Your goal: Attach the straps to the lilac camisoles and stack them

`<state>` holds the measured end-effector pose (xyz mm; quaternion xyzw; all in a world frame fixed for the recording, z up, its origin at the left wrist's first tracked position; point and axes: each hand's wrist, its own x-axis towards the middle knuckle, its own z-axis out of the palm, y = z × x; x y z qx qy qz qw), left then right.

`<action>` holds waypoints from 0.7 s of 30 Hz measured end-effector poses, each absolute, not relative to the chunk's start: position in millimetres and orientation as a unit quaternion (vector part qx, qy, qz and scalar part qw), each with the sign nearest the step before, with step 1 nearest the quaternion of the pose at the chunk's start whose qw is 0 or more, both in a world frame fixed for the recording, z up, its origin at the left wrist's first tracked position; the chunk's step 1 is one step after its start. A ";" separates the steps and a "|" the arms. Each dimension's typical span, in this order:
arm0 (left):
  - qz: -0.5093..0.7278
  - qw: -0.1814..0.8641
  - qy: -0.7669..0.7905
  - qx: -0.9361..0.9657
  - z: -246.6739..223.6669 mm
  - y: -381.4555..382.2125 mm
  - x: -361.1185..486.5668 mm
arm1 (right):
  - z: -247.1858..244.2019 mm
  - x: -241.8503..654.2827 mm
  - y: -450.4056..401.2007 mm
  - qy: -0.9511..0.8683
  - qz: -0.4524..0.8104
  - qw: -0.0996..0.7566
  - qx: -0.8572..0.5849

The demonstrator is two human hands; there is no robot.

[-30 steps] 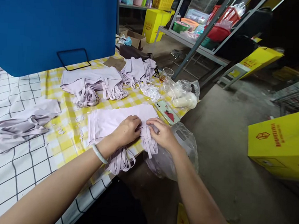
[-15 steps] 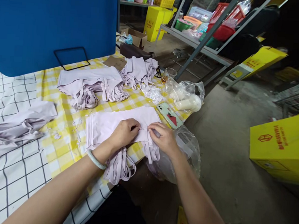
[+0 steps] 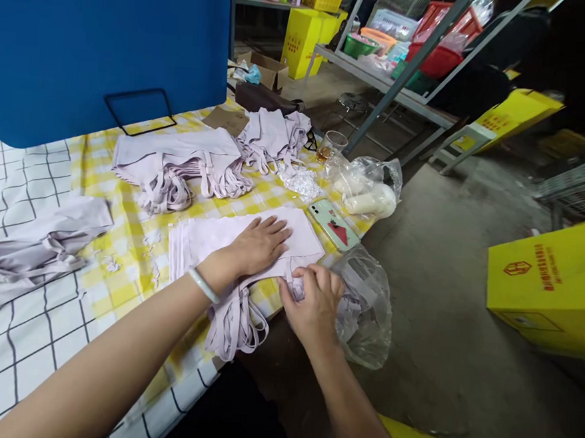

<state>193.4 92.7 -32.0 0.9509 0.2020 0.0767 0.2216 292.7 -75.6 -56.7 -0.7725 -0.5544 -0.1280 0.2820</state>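
A stack of pale lilac garment pieces (image 3: 211, 235) with thin straps (image 3: 235, 325) lies at the table's near edge, the straps hanging over it. My left hand (image 3: 260, 245) rests flat on the top piece, fingers stretched out. At the stack's right front corner, my right hand (image 3: 314, 300) has its fingers curled over a bunch of straps, thumb on the near side. Part of that bunch is hidden behind the fingers. Just right of this hand, a clear plastic bag (image 3: 373, 318) with lilac cloth in it hangs by the table edge.
More lilac piles (image 3: 177, 147) lie farther back and at the left (image 3: 34, 248). A phone (image 3: 333, 224), white scraps (image 3: 300, 181), a glass (image 3: 331, 147) and a bag with white thread cones (image 3: 371, 201) line the right edge. A blue panel (image 3: 104, 46) stands behind; yellow boxes (image 3: 548, 283) are on the floor.
My left hand has gone from a pinch at the cloth's edge to lying flat on top. My right hand has moved down to the straps, and the top piece's right corner now lies spread out.
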 end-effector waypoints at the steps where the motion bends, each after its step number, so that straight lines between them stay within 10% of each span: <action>1: 0.046 0.214 0.205 0.954 -35.4 94.3 196.9 | -57.9 290.2 -77.2 -0.555 -0.130 0.281 -0.773; 14: -0.001 0.219 0.219 0.951 -46.0 93.9 199.8 | -87.1 297.3 -139.1 -0.613 -0.173 0.276 -0.720; 21: -0.028 0.195 0.238 0.951 -30.1 79.1 192.4 | -139.7 318.7 -159.9 -0.598 -0.118 0.422 -0.671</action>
